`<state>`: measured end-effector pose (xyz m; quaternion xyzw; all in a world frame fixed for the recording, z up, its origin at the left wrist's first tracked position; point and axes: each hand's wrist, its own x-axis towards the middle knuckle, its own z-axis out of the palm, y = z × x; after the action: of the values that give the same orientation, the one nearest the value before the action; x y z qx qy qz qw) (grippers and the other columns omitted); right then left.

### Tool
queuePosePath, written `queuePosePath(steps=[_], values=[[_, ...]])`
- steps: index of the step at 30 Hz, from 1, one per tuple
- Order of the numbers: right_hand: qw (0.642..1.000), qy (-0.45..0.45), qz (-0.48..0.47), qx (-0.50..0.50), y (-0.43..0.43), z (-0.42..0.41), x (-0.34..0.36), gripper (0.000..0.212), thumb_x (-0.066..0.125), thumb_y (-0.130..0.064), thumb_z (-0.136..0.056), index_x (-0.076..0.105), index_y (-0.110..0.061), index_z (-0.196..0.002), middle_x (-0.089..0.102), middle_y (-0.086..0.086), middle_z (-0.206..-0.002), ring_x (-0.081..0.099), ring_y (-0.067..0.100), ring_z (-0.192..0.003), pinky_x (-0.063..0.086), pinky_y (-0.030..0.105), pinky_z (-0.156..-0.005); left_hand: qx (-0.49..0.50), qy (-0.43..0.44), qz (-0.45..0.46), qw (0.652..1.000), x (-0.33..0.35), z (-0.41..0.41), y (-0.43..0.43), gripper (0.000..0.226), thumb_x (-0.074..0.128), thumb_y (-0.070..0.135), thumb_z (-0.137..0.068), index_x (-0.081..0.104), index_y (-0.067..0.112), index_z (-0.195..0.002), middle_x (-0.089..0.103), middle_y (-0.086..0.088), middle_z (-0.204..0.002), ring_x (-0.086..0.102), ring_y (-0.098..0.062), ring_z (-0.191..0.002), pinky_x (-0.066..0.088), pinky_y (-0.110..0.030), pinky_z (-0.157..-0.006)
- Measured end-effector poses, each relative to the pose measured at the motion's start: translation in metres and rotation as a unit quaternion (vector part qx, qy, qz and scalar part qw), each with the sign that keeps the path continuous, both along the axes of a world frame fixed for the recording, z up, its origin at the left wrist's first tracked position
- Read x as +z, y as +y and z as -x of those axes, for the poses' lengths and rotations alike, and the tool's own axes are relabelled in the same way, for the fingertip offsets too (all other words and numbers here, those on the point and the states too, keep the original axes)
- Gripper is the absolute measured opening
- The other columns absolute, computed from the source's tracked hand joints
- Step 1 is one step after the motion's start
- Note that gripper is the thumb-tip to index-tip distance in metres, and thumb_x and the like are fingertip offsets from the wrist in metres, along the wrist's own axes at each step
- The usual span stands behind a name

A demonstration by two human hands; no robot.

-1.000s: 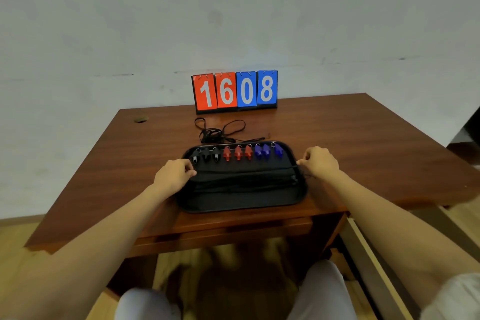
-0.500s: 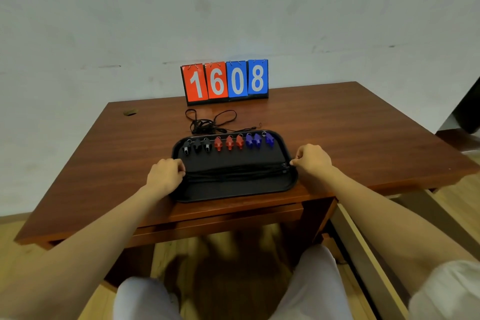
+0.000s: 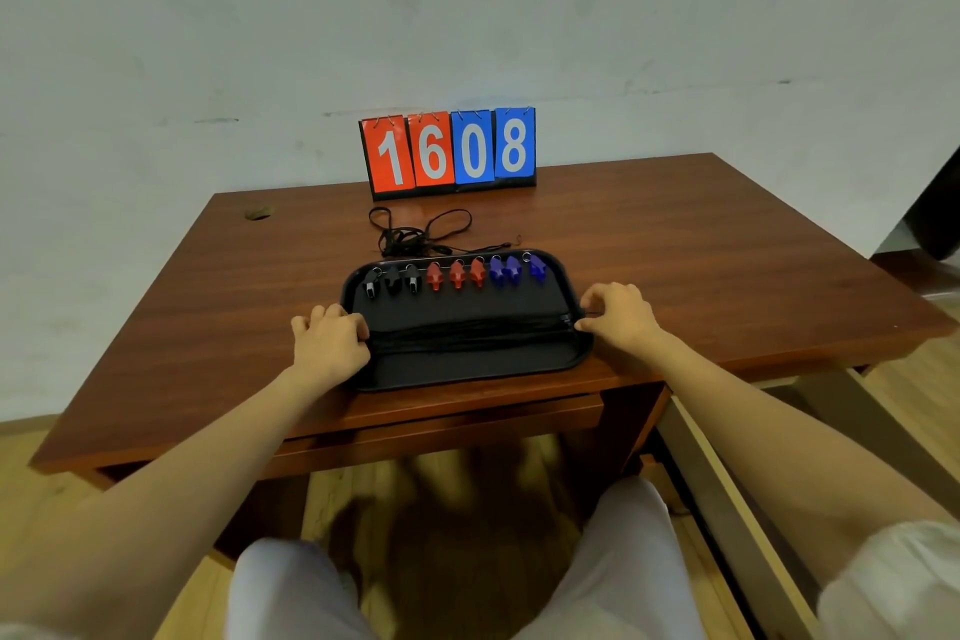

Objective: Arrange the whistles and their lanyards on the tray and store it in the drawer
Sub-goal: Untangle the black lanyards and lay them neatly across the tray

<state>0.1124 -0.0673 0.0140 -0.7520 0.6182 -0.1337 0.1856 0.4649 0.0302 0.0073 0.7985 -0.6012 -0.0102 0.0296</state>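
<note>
Left hand [image 3: 330,343] stays curled round the left end of the bundle of black cord lanyards [image 3: 467,333] stretched across the black plastic tray [image 3: 467,372] (small black, red and blue plastic whistles [image 3: 456,274] unmoved behind it) on the brown wooden desk [image 3: 727,250]. Right hand [image 3: 618,317] keeps pinching the right end, forefinger now slightly lifted.

Brown wooden desk [image 3: 675,234] against scuffed pale wall [image 3: 467,16], wood floor [image 3: 441,509].

The flip scoreboard [image 3: 449,152] on the desk [image 3: 675,244] reads 1608 — 16 on red cards, 08 on blue.
</note>
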Motion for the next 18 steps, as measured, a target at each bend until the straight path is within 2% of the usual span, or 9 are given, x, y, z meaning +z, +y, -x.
queuePosePath(steps=[2,5,10,14,18], values=[[1.0,0.002,0.013,0.029,0.001,0.0,-0.003,0.033,0.072,-0.035,-0.079,0.06,-0.024,-0.108,0.06,0.003,-0.115,0.043,0.029,-0.119,0.044,0.047,-0.094,-0.022,0.009,0.022,0.999,-0.003,0.002,0.001,0.022,0.052,0.024,-0.089,0.06,0.026,-0.109,0.048,-0.004,-0.122,0.036,-0.026,-0.121,0.024,-0.042,-0.1],[0.997,0.016,0.044,0.06,0.002,-0.002,-0.005,0.038,0.069,-0.036,-0.082,0.059,-0.027,-0.117,0.056,0.002,-0.126,0.035,0.027,-0.129,0.035,0.046,-0.104,-0.064,0.007,0.035,0.997,-0.007,0.007,0.002,0.027,0.055,0.032,-0.09,0.056,0.026,-0.117,0.047,-0.002,-0.124,0.036,-0.025,-0.123,0.025,-0.041,-0.101],[0.99,0.057,0.047,0.121,0.005,-0.015,-0.007,0.043,0.062,-0.028,-0.09,0.052,-0.026,-0.132,0.048,-0.002,-0.142,0.019,0.019,-0.144,0.008,0.054,-0.116,-0.115,0.014,0.038,0.993,-0.011,0.017,0.005,0.045,0.059,0.033,-0.089,0.045,0.025,-0.131,0.042,0.0,-0.135,0.032,-0.022,-0.132,0.021,-0.041,-0.106],[0.981,0.117,0.029,0.153,0.006,-0.023,-0.01,0.04,0.061,-0.028,-0.09,0.054,-0.026,-0.129,0.045,-0.004,-0.144,0.014,0.018,-0.146,-0.001,0.059,-0.115,-0.122,0.003,0.018,0.992,-0.014,0.019,0.007,0.047,0.055,0.033,-0.091,0.043,0.025,-0.135,0.04,0.0,-0.14,0.029,-0.02,-0.135,0.016,-0.042,-0.109],[0.965,0.192,0.063,0.169,0.007,-0.033,-0.004,0.038,0.061,-0.03,-0.089,0.055,-0.026,-0.126,0.045,-0.001,-0.143,0.013,0.02,-0.146,-0.003,0.063,-0.112,-0.129,0.013,0.024,0.991,-0.013,0.022,0.004,0.047,0.057,0.032,-0.09,0.044,0.024,-0.134,0.041,0.0,-0.139,0.03,-0.02,-0.135,0.017,-0.041,-0.108]])
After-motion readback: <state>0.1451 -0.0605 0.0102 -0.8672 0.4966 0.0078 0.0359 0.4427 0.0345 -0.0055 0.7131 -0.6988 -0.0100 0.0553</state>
